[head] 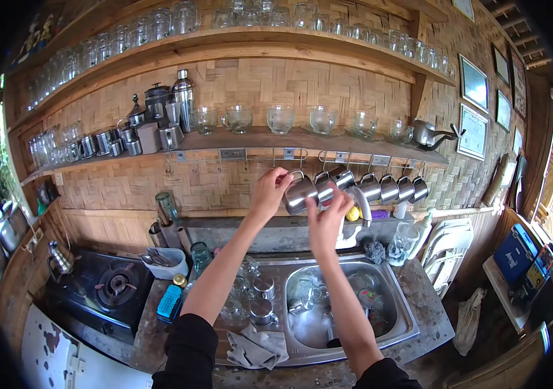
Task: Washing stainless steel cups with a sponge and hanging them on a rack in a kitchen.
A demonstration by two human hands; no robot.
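Under the lower shelf, my left hand (269, 194) pinches a stainless steel mug (300, 195) near its handle, just below the hook rail (288, 153). My right hand (329, 221) is raised over the sink's back edge, thumb and fingers spread. Its thumb overlaps the mug's right side; whether they touch is unclear. Behind its fingers, more steel mugs (339, 176) hang close together, partly hidden. Further right, several steel mugs (389, 188) hang in a row. The curved faucet (362, 206) stands beside my right fingers.
Below, the steel sink (405, 311) holds glassware and metal cups. Steel cups (262, 311), glasses and a grey cloth (258, 347) lie on the drainboard. Left are a utensil tub (165, 265), a blue brush (170, 302) and a gas stove (116, 287). Glass cups (280, 119) line the shelf.
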